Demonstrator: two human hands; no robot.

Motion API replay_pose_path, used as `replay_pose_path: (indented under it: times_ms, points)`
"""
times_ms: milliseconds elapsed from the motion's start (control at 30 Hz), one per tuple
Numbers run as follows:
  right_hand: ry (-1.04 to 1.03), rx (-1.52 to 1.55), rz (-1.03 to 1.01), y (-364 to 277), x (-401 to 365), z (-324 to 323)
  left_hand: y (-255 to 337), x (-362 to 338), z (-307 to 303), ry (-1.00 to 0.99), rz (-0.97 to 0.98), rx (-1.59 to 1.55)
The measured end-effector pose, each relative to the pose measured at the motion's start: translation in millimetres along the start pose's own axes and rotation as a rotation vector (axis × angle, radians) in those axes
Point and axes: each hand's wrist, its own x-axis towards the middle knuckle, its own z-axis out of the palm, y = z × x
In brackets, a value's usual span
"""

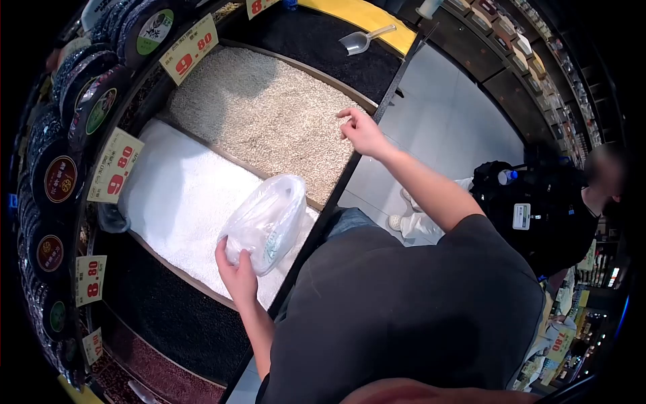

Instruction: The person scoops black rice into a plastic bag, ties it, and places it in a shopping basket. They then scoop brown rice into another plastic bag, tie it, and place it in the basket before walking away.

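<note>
A clear plastic bag (pixel 286 202) is gripped at its near side by my left hand (pixel 239 275). The bag's mouth gapes, and it hangs over the bin of white rice (pixel 175 182). My right hand (pixel 364 137) hovers over the front edge of the bin of beige grain (pixel 269 114). Its fingers are loosely bent and apart, and I see nothing in them. A clear scoop (pixel 358 43) lies on the black grain (pixel 296 34) in the bin beyond, its handle towards the yellow strip.
Price signs (pixel 116 165) and packaged goods (pixel 62 176) line the left side. More bins, one of dark grain (pixel 168 316) and one of reddish grain (pixel 165 363), lie at lower left. A person in black (pixel 531 215) is close on the right, beside the tiled floor (pixel 451 108).
</note>
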Motion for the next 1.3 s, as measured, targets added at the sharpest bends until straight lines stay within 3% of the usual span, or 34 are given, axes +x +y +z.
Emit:
replay_pose_path:
  times_ms: [67,267,367,433,467,533,567,633,700,767,900,1167,1300]
  points:
    - [0.122,-0.224,-0.086,27,57,-39,13,4,13,0.002,-0.134,-0.143]
    - [0.322,-1.149,-0.157,-9,232,-168,36,14,72,0.160,-0.213,-0.134]
    - [0.232,-1.543,-0.230,8,311,-217,61,20,119,0.283,-0.240,-0.108]
    - [-0.032,-1.606,-0.078,15,345,-232,77,25,145,0.301,-0.286,-0.129]
    - [-0.057,-1.605,-0.081,38,369,-234,83,26,159,0.306,-0.322,-0.170]
    - [-0.515,-1.611,0.007,80,408,-236,90,30,183,0.327,-0.327,-0.170]
    - [-0.527,-1.610,0.006,91,410,-240,94,32,191,0.341,-0.310,-0.172]
    - [-0.642,-1.163,0.130,77,386,-241,94,36,205,0.342,-0.310,-0.155]
    - [-0.629,-1.071,0.058,106,384,-240,94,43,215,0.342,-0.308,-0.138]
    - [-0.511,-0.896,0.130,129,377,-220,97,53,226,0.306,-0.328,-0.118]
    - [-0.450,-0.649,0.200,114,363,-193,108,79,241,0.242,-0.245,-0.168]
    - [-0.411,-0.592,0.137,130,329,-217,124,83,255,0.233,-0.130,-0.121]
    - [-0.246,-0.642,-0.076,132,314,-213,119,85,255,0.123,-0.143,-0.193]
